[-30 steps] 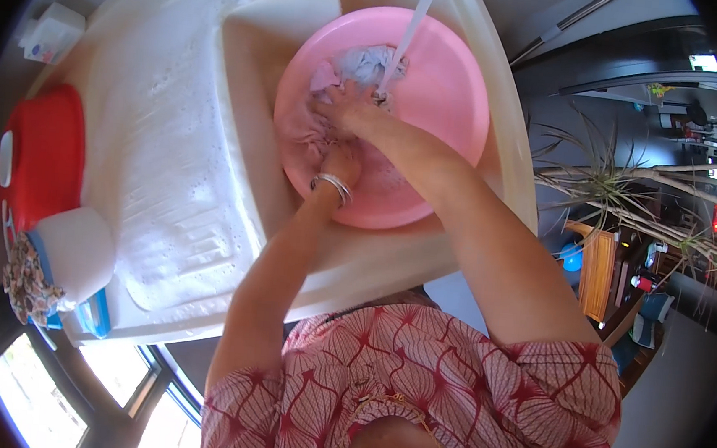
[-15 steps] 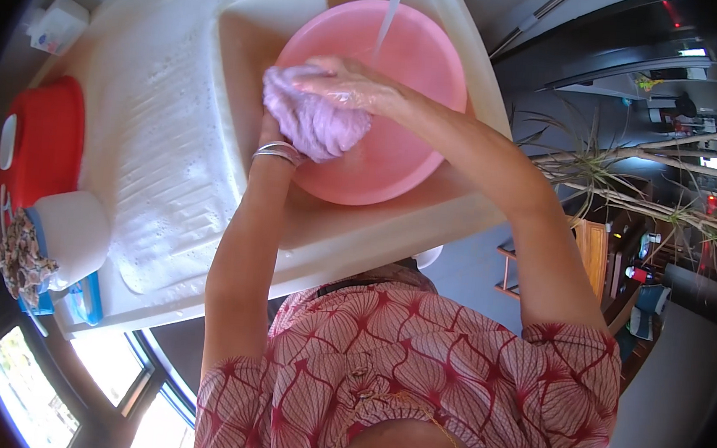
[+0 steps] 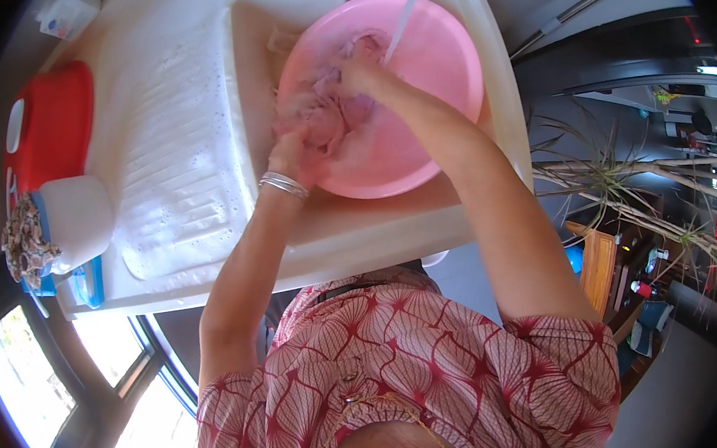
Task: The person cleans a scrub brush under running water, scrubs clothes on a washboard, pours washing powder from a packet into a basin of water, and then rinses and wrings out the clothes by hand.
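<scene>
A wet pinkish-lilac cloth [image 3: 328, 125] lies in the water of a round pink basin [image 3: 468, 77], loosely spread and partly blurred. At its near left part, my left hand [image 3: 291, 144] grips it, with the fingertips smeared and under water; silver bangles [image 3: 284, 185] ring that wrist. My right hand [image 3: 358, 74] is closed on the cloth's far part, close to the water stream [image 3: 404, 21] that pours into the basin. Folds and water hide most of the right fingers.
The basin stands in a cream sink [image 3: 248, 72]. To its left is a ridged, soapy washboard slope [image 3: 184, 143]. A red tub [image 3: 67, 125], a white container [image 3: 81, 223] and a crumpled patterned cloth [image 3: 29, 240] line the left edge. A plant [image 3: 611, 168] stands right.
The bunched cloth has gone from above the basin down into the water and loosened. My hands have moved apart, the right one farther forward. The view has shifted slightly.
</scene>
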### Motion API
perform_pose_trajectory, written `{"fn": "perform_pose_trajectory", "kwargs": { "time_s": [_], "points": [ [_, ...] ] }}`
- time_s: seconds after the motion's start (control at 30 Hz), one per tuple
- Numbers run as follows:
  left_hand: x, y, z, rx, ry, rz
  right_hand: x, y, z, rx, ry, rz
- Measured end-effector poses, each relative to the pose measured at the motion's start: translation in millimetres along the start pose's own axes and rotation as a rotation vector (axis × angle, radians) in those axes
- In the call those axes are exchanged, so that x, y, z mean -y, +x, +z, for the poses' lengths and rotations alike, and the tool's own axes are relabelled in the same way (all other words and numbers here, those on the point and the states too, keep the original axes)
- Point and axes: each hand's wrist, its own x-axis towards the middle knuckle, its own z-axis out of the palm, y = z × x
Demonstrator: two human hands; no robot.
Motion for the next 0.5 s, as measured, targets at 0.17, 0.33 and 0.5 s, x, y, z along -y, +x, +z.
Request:
{"fn": "perform_pose_trajectory", "kwargs": {
  "time_s": [0.17,0.33,0.5],
  "points": [
    [18.8,13.7,7.7,-0.094,0.088,-0.082,22.1,-11.6,54.5,-0.558,0.317,0.612],
    [-4.4,-0.2,39.9,-0.275,0.137,-0.147,15.6,-36.3,-23.5,0.134,0.457,0.052],
    [-33.6,-5.7,1.9,0.039,0.046,-0.087,68.9,-97.4,-102.1,0.235,1.201,0.176]
  ]
}}
